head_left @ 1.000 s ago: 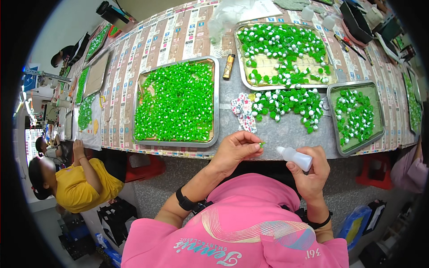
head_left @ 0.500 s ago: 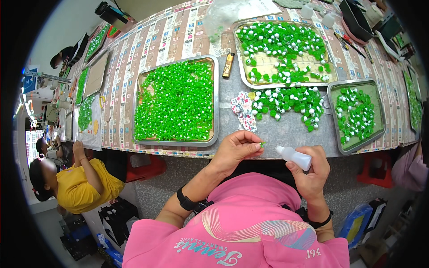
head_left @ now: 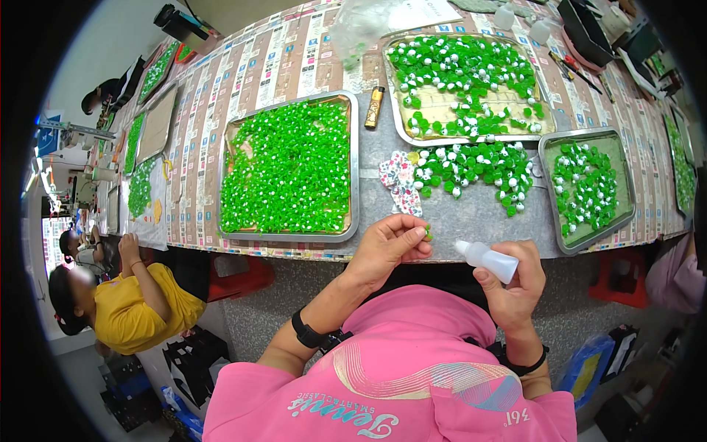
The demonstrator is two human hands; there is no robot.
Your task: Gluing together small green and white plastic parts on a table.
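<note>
Between the thumb and fingertips of my left hand [head_left: 389, 250] a small green piece [head_left: 428, 232] is pinched, mostly hidden by the fingers. My right hand [head_left: 518, 283] is wrapped round a white squeeze bottle [head_left: 489, 259], tilted with its nozzle toward the left hand but apart from it. Just beyond my hands, a loose heap of green and white bead-like pieces [head_left: 471, 168] lies on grey cloth [head_left: 460, 221]. A flower-patterned cloth strip [head_left: 402, 184] lies at the heap's left side.
To the left stands a metal tray [head_left: 354, 162] full of green pieces. Another tray [head_left: 398, 121] lies beyond the heap, and a smaller tray [head_left: 628, 188] sits right. A lighter [head_left: 375, 107] lies between trays. A person in yellow [head_left: 151, 306] sits at the left.
My left fingertips have shifted slightly around the small green piece. The right hand and bottle have moved a little to the right; the trays stay put.
</note>
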